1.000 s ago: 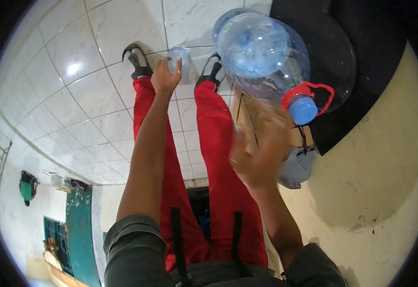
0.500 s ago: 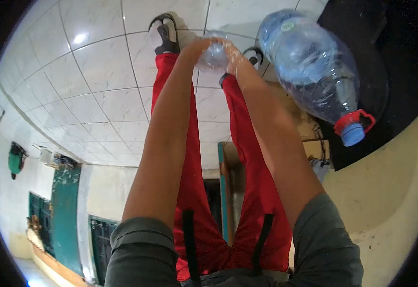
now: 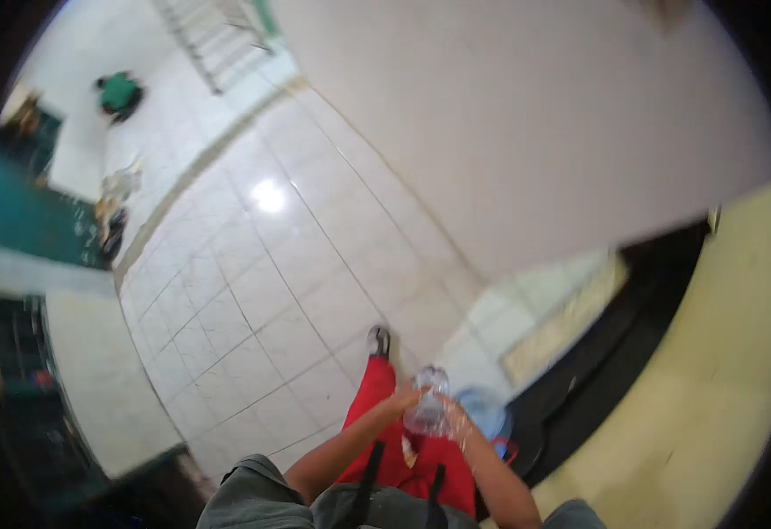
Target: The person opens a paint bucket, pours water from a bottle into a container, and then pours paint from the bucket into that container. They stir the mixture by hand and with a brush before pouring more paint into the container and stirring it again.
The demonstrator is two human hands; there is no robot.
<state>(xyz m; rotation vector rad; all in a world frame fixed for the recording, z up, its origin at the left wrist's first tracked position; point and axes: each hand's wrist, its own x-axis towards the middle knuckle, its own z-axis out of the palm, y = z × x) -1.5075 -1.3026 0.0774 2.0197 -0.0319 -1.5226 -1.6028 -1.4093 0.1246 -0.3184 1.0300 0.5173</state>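
A clear plastic bottle [image 3: 426, 418] is held low in front of my red trousers, near the bottom middle of the view. My left hand [image 3: 409, 399] closes on its left side. On the other side my right hand [image 3: 456, 420] grips it too, with fingers wrapped round the middle. The palm sides and part of the bottle are hidden behind my fingers. Just right of my right hand is a large bluish water bottle [image 3: 484, 411], partly covered by my forearm; a bit of its red handle [image 3: 511, 452] shows.
A black table [image 3: 579, 397] runs along the yellowish wall [image 3: 667, 388] at right. White floor tiles [image 3: 253, 291] spread ahead and left. A pale wall [image 3: 526, 115] rises in front. Far left are a green door [image 3: 33, 212], a metal rack [image 3: 218, 40] and a blurred green shape [image 3: 121, 92].
My view has tipped up and swung, so hands and large bottle appear lower and smaller, and the pale wall is visible. Both hands still hold the clear bottle.
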